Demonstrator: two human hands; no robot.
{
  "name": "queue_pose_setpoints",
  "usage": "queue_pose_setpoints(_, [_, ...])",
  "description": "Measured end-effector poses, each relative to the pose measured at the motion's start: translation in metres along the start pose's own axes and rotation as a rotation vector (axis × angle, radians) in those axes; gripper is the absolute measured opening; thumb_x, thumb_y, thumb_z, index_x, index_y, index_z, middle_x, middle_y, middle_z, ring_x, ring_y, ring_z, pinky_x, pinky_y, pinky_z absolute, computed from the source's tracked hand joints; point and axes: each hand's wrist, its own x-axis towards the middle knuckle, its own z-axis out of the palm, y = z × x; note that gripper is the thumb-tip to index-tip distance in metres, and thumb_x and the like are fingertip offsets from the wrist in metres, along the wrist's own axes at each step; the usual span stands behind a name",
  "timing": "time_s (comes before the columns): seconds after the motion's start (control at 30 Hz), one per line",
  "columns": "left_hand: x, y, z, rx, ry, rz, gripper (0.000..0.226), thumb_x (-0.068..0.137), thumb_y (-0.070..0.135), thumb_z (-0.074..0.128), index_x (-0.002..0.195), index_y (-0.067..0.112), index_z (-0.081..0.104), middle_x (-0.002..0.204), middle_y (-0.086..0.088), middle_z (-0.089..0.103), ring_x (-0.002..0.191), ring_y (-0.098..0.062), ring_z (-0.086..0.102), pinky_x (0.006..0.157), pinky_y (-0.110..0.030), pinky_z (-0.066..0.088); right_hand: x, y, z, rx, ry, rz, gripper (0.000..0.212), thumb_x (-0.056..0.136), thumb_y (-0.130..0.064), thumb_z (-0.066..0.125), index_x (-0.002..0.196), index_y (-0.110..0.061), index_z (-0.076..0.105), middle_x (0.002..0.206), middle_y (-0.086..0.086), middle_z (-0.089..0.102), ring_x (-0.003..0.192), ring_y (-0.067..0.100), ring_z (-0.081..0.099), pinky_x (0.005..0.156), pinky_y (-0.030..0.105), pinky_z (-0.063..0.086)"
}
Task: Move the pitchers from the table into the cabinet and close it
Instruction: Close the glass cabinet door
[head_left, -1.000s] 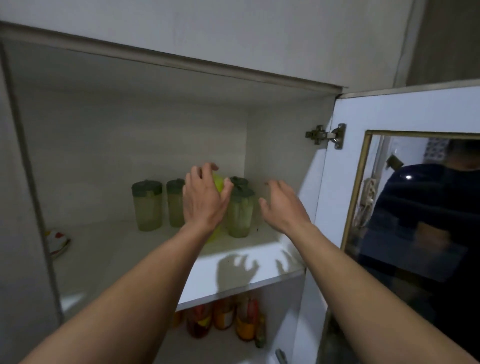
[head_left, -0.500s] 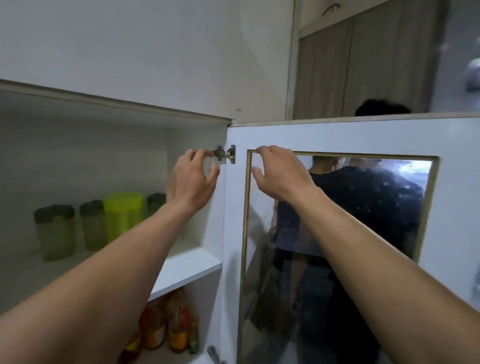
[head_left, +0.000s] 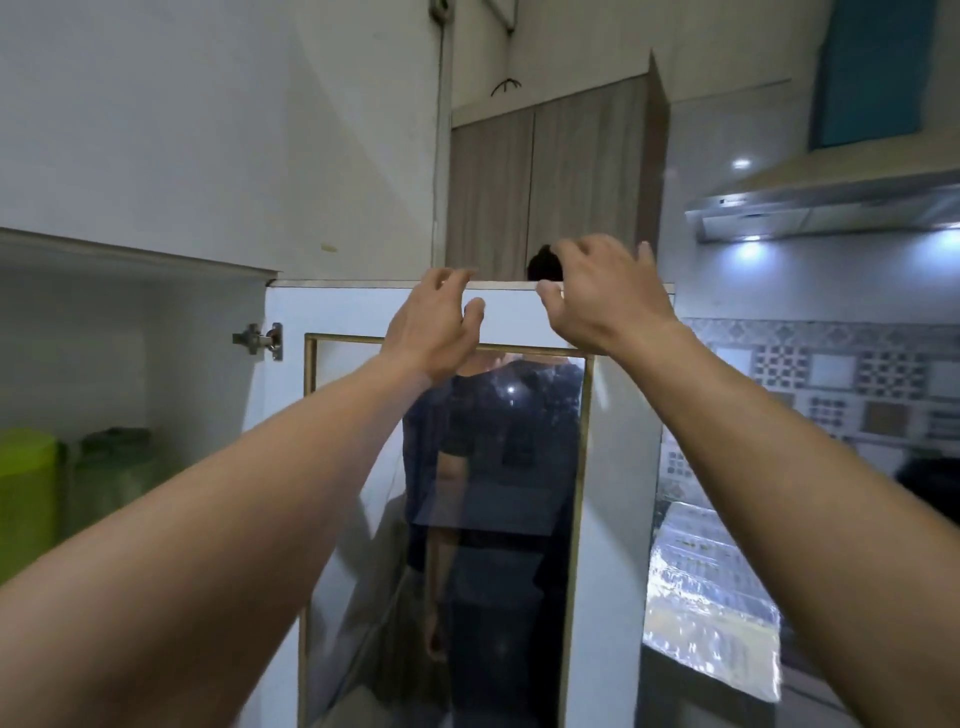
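The white cabinet door (head_left: 353, 312) with a gold-framed glass panel stands open, hinged on its left side. My right hand (head_left: 602, 296) holds its top edge, fingers curled over the top and thumb on the front. My left hand (head_left: 436, 322) is beside it at the same edge with fingers spread, holding nothing. Inside the cabinet at the far left, a lime green pitcher (head_left: 26, 493) and a darker green lidded pitcher (head_left: 114, 467) stand on the shelf, partly cut off by the frame and my left arm.
A metal hinge (head_left: 260, 340) joins the door to the cabinet side. The glass reflects a person in dark clothes. At the right are a range hood (head_left: 831, 208), patterned wall tiles (head_left: 831, 384) and a shiny counter surface (head_left: 711, 571). A wooden upper cabinet (head_left: 545, 171) is behind the door.
Both hands left the pitchers on the shelf and rose to the door's top edge. My view swung right and upward; the shelf slid to the left edge.
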Motion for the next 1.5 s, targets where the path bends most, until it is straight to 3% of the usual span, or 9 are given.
queue_pose_setpoints(0.17, [0.018,0.035,0.023,0.034,-0.120,0.094,0.050,0.103,0.037,0.030,0.151,0.024,0.032,0.156,-0.009,0.030,0.140,-0.031,0.036,0.110,-0.048,0.037,-0.025,0.059,0.006,-0.013,-0.078,0.143,0.048,0.100,-0.043,0.036,0.136,-0.012,0.047,0.141,0.015,0.048,0.136,0.034,0.037,0.113,0.065,0.023])
queue_pose_setpoints(0.47, [0.025,0.032,0.044,0.120,-0.366,0.040,0.053,0.104,0.041,0.026,0.155,0.027,0.019,0.164,-0.007,0.015,0.147,-0.034,0.022,0.115,-0.054,0.028,-0.021,0.080,0.015,0.162,-0.188,0.137,0.052,0.102,-0.027,0.037,0.148,-0.005,0.031,0.149,0.018,0.037,0.136,0.037,0.034,0.110,0.055,0.034])
queue_pose_setpoints(0.73, [0.016,0.073,0.028,0.135,-0.422,0.045,0.055,0.104,0.040,0.027,0.156,0.031,0.011,0.164,-0.010,0.008,0.146,-0.036,0.023,0.114,-0.053,0.030,-0.026,0.098,-0.017,0.262,-0.176,0.174,0.013,0.094,-0.006,0.039,0.095,-0.006,0.052,0.116,0.016,0.050,0.094,0.033,0.051,0.081,0.035,0.040])
queue_pose_setpoints(0.87, [0.014,0.073,0.008,0.065,-0.282,0.065,0.052,0.104,0.041,0.022,0.155,0.029,0.020,0.160,-0.008,0.024,0.145,-0.032,0.026,0.115,-0.051,0.027,-0.028,0.079,-0.039,0.317,-0.077,0.128,0.023,0.090,0.000,0.041,0.097,-0.003,0.063,0.106,0.009,0.050,0.092,0.030,0.052,0.077,0.032,0.040])
queue_pose_setpoints(1.03, [-0.015,0.105,-0.026,-0.062,-0.135,0.146,0.049,0.106,0.037,0.023,0.140,0.013,0.049,0.143,-0.013,0.052,0.130,-0.032,0.046,0.107,-0.040,0.035,-0.057,0.059,-0.077,0.540,-0.016,0.187,0.041,0.090,0.003,0.044,0.121,-0.005,0.070,0.128,0.010,0.066,0.120,0.026,0.058,0.091,0.026,0.044])
queue_pose_setpoints(1.17, [-0.037,0.107,-0.069,-0.130,-0.051,0.061,0.057,0.103,0.046,0.019,0.118,0.013,0.062,0.120,-0.015,0.065,0.101,-0.032,0.057,0.091,-0.042,0.046,-0.074,0.034,-0.111,0.811,-0.018,0.187,0.035,0.092,0.000,0.050,0.119,-0.008,0.071,0.113,0.005,0.069,0.100,0.014,0.063,0.072,0.016,0.048])
queue_pose_setpoints(1.3, [-0.062,0.093,-0.123,-0.137,-0.030,-0.003,0.064,0.099,0.054,0.016,0.120,0.022,0.067,0.124,-0.013,0.066,0.112,-0.034,0.057,0.092,-0.039,0.043,-0.093,-0.005,-0.128,1.064,-0.047,0.167,0.034,0.093,0.001,0.047,0.109,-0.013,0.073,0.102,0.004,0.073,0.096,0.018,0.068,0.077,0.032,0.057])
queue_pose_setpoints(1.4, [-0.085,0.081,-0.168,-0.217,0.017,-0.042,0.068,0.096,0.061,0.020,0.116,0.021,0.072,0.121,-0.007,0.069,0.112,-0.025,0.061,0.099,-0.040,0.045,-0.105,-0.047,-0.135,1.312,-0.131,0.136,0.026,0.096,0.000,0.049,0.102,-0.002,0.074,0.093,0.011,0.076,0.080,0.019,0.072,0.064,0.027,0.056])
queue_pose_setpoints(1.5, [-0.112,0.069,-0.214,-0.338,0.098,-0.093,0.071,0.092,0.066,0.026,0.103,0.018,0.078,0.103,-0.001,0.076,0.094,-0.015,0.070,0.093,-0.040,0.052,-0.104,-0.095,-0.136,1.418,-0.232,0.065,0.031,0.099,-0.012,0.047,0.108,0.003,0.072,0.105,0.014,0.075,0.090,0.020,0.072,0.079,0.032,0.060])
